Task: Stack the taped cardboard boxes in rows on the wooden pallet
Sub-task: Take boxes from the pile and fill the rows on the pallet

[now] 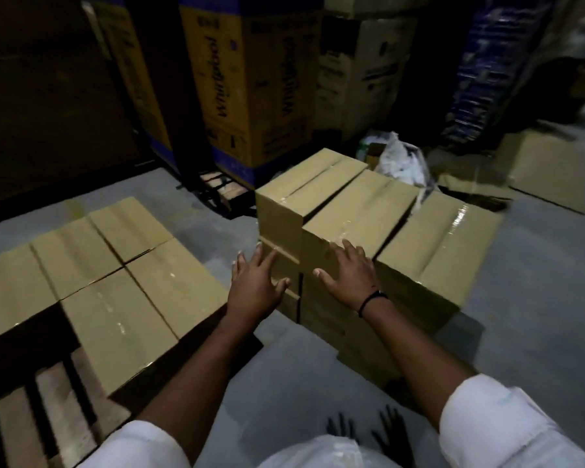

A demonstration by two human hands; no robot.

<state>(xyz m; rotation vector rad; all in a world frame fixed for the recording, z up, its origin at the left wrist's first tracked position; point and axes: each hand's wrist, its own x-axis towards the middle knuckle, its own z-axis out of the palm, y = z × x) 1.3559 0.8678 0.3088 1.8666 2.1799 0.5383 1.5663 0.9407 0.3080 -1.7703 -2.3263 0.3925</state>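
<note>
Head view: your left hand and right hand are spread, holding nothing, at the near face of the floor stack of matte tan, glossy-taped cardboard boxes, right fingers over its top edge, left contact unclear; the slatted wooden pallet with its flat box layer lies left of that stack.

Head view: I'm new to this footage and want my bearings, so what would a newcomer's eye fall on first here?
First come the two spread hands in the centre, left hand and right hand, which reach toward a stack of taped boxes on the floor. At left, a flat layer of boxes lies on the wooden pallet, whose bare slats show at lower left. Tall printed cartons stand behind.
</note>
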